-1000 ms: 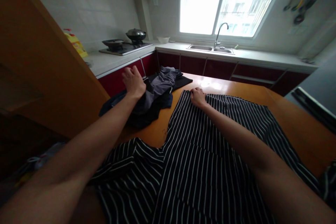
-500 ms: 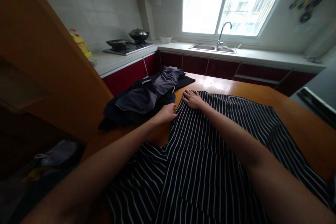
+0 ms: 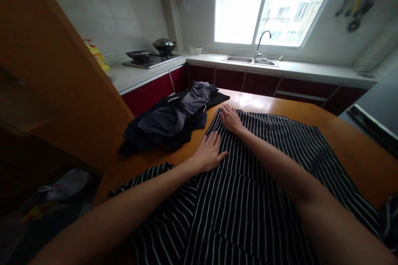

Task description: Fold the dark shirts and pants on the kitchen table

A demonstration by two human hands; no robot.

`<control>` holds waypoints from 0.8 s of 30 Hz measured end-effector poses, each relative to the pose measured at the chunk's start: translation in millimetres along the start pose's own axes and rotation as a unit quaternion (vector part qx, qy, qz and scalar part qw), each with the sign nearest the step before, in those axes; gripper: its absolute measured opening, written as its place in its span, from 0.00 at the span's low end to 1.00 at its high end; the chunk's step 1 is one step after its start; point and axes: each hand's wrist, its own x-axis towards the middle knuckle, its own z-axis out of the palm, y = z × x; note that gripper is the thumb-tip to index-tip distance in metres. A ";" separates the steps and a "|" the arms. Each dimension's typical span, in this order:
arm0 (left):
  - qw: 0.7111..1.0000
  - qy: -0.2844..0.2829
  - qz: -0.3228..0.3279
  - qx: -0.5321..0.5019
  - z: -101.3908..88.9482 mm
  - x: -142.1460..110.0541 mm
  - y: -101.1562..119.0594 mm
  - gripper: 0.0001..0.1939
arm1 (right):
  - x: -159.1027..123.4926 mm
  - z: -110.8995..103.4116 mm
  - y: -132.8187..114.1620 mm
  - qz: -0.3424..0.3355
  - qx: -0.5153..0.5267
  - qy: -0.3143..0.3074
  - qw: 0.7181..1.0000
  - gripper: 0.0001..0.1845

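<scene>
A black shirt with thin white stripes (image 3: 242, 198) lies spread over the wooden table (image 3: 357, 145), one sleeve reaching out to the left. My left hand (image 3: 209, 153) rests flat on the shirt near its left edge, fingers stretched and thumb apart. Just beyond it, my right hand (image 3: 230, 118) lies on the cloth close to the far left corner, with its fingers extended. Neither hand grips the fabric. My forearms cover parts of the sleeve and of the shirt's right half.
A heap of dark and grey clothes (image 3: 174, 116) sits on the table's left side. Behind are a stove (image 3: 152, 62) with two pans and a sink (image 3: 239, 59) under the window. A wooden panel (image 3: 62, 49) stands at left; bags (image 3: 66, 184) lie low beside it.
My left hand has come from over the clothes heap, rightward and nearer, down onto the striped shirt. My right hand has stayed near the far corner, its fingers now straighter.
</scene>
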 end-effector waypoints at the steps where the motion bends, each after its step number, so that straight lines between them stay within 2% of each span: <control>1: 1.000 -0.004 -0.019 -0.001 0.1 -1.5 -1.4 0.42 | -5.2 -4.5 -0.5 -0.006 0.005 0.011 1.000 0.30; 4: 0.999 -0.024 -0.040 -0.003 -6.8 2.0 -4.8 0.43 | -21.0 -23.5 17.1 -0.008 0.017 0.022 1.000 0.29; 6: 1.000 -0.010 -0.015 -0.003 -15.2 16.6 -5.6 0.41 | -31.1 -40.6 48.2 0.052 0.006 0.033 0.998 0.29; 8: 1.000 0.013 0.006 -0.008 -23.4 42.0 -4.8 0.37 | -43.1 -59.8 90.4 0.136 -0.024 0.034 0.990 0.29; 11: 0.999 0.030 0.018 -0.026 -29.9 91.9 1.5 0.31 | -70.9 -87.2 155.1 0.227 -0.081 0.032 0.970 0.29; 14: 0.996 0.026 0.071 -0.037 -24.3 139.0 13.4 0.29 | -108.7 -105.9 202.2 0.272 -0.116 0.023 0.955 0.29; 18: 0.994 -0.021 0.102 -0.041 -2.7 183.0 23.6 0.34 | -149.2 -115.0 234.7 0.264 -0.126 -0.050 0.955 0.32; 20: 0.995 -0.014 0.097 -0.033 6.6 199.5 21.7 0.35 | -156.8 -116.2 242.8 0.282 -0.124 -0.071 0.949 0.34; 24: 0.998 0.009 0.065 -0.026 10.0 225.0 7.2 0.33 | -153.1 -119.9 254.1 0.306 -0.118 -0.047 0.943 0.34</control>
